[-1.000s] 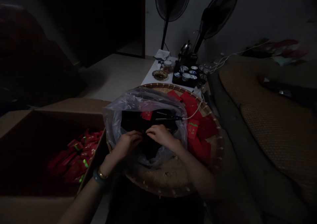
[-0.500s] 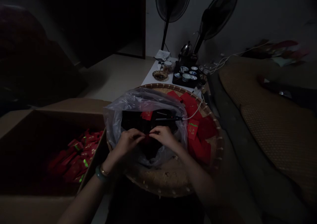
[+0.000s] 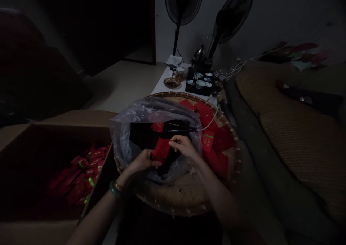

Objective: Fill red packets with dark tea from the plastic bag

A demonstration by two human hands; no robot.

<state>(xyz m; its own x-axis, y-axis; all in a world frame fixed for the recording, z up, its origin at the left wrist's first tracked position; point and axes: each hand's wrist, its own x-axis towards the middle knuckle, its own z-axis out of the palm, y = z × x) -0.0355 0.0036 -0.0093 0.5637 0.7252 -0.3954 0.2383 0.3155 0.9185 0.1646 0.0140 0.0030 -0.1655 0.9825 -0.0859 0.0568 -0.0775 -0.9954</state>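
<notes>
**Red packet pinched above bag**

My left hand [image 3: 144,159] pinches the lower end of a red packet [image 3: 161,150] at 12 o'clock. My right hand [image 3: 181,146] curls just beside it; grip unclear. Around them: clear plastic bag [image 3: 121,144], woven bamboo tray [image 3: 186,205]. Cardboard box [image 3: 67,129] of red packets [image 3: 78,180] at 10 o'clock; tea set [image 3: 200,84] at 12 o'clock.

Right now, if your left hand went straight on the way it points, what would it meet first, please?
The left hand would probably meet the red packet first; it seems already at the packet's lower end, though depth is unclear.
</notes>
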